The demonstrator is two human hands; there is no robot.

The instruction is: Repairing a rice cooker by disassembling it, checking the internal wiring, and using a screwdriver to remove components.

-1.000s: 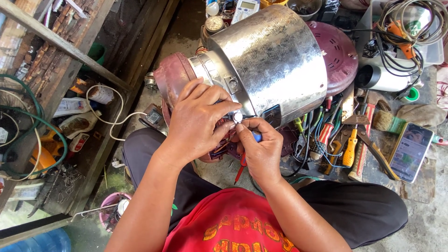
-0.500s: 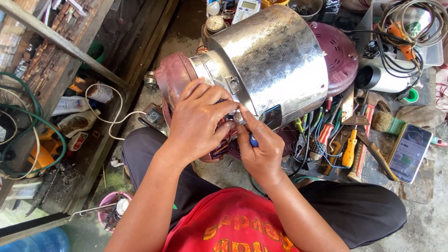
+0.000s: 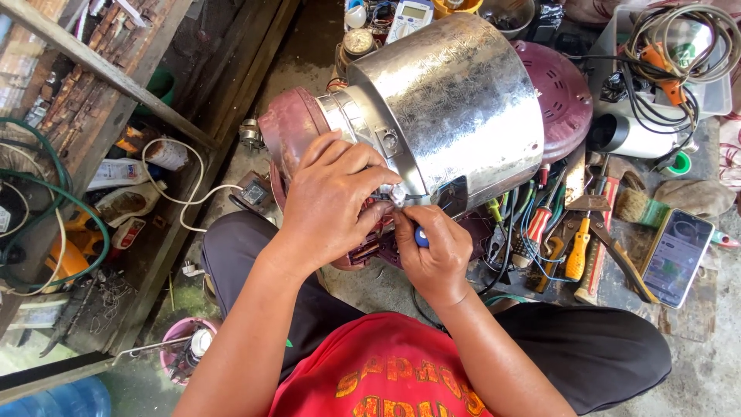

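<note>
Cluttered floor tools lie at three o'clock while my left hand (image 3: 333,202) pinches the clamp screw (image 3: 398,194) on the drum (image 3: 455,100), my right hand (image 3: 434,251) fisting a screwdriver (image 3: 421,236) at six o'clock below it.

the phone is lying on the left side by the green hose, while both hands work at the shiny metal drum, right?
Not quite. In the head view the phone lies on the right, beside the hand tools, not by the green hose. Both hands, left and right, do work at the drum.
</note>
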